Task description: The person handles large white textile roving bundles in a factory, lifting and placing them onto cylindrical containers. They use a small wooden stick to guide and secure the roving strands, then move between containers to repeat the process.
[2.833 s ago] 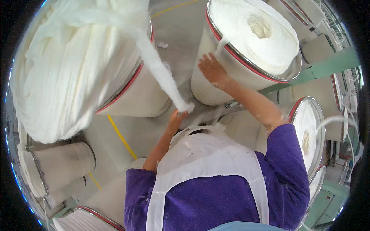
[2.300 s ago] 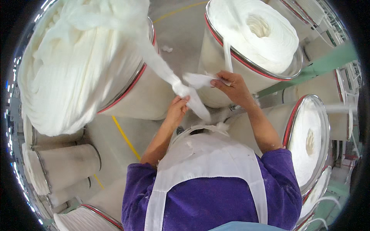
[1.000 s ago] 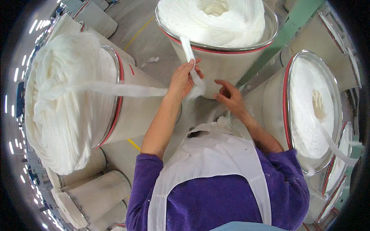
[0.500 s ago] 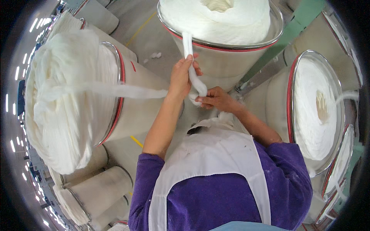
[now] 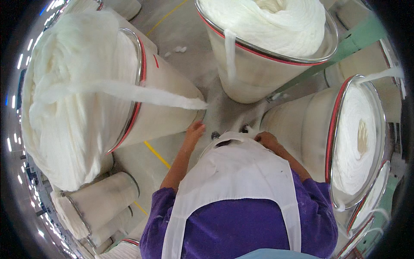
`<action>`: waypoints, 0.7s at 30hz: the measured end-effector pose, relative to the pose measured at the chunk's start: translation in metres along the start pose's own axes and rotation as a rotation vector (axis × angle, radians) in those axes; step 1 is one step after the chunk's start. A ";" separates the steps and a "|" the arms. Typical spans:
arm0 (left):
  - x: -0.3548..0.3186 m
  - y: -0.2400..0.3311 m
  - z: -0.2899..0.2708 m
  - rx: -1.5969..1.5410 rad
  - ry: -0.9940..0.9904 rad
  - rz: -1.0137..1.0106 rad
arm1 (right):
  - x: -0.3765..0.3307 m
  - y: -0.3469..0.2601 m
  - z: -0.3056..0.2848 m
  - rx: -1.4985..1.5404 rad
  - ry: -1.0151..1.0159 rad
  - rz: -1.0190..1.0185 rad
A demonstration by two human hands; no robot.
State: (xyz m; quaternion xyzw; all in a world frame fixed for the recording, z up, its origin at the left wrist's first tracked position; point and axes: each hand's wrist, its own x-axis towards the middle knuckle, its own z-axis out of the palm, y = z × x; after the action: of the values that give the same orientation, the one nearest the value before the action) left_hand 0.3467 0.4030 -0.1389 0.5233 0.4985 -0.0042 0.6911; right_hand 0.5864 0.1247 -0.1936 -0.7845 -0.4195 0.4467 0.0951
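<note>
My left hand (image 5: 195, 132) is raised, fingers loosely apart and holding nothing I can see. Just beyond its fingertips, a white fibre sliver (image 5: 159, 96) stretches from the left can (image 5: 172, 82) and ends in the air. Close to the white apron (image 5: 235, 172), my right hand (image 5: 268, 140) has its fingers curled; what they hold, if anything, is hidden. A thin white wisp shows above it. Another sliver (image 5: 230, 56) hangs loose over the rim of the far can (image 5: 254, 64), which is heaped with coiled white fibre (image 5: 267, 26).
A third can (image 5: 302, 125) of coiled fibre tilts in view at the right, with a sliver (image 5: 379, 74) leading off its top. A green beam (image 5: 353, 41) runs behind. More cans (image 5: 105, 203) stand lower left. Fibre tufts (image 5: 179, 49) and a yellow line (image 5: 157, 154) mark the floor.
Both hands have let go of the far can's sliver, which now hangs down the can's side. They have drawn back toward my body. The view has shifted slightly.
</note>
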 end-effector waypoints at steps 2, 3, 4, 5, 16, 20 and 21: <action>0.010 -0.010 -0.011 -0.158 0.278 0.243 | 0.008 -0.001 0.016 -0.246 0.078 0.191; 0.012 -0.005 -0.017 -0.093 0.349 0.460 | 0.011 -0.003 0.018 -0.292 0.135 0.221; 0.015 0.009 -0.022 -0.002 0.441 0.596 | 0.012 -0.007 0.015 -0.267 0.146 0.201; 0.018 0.029 -0.023 -0.107 0.412 0.720 | 0.011 -0.012 0.009 -0.232 0.139 0.178; -0.064 0.123 0.054 -0.317 -0.115 0.570 | 0.030 -0.194 -0.094 0.406 0.221 -0.556; -0.076 0.136 0.045 -0.355 -0.014 0.593 | 0.032 -0.200 -0.092 0.335 -0.056 -0.446; -0.076 0.139 0.042 -0.378 -0.017 0.600 | 0.030 -0.193 -0.092 0.378 -0.050 -0.420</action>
State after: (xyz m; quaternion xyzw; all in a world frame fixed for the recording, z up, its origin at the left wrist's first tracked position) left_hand 0.4104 0.3956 0.0119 0.5092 0.3088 0.2871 0.7503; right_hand 0.5550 0.2895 -0.0571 -0.6374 -0.4844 0.5067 0.3199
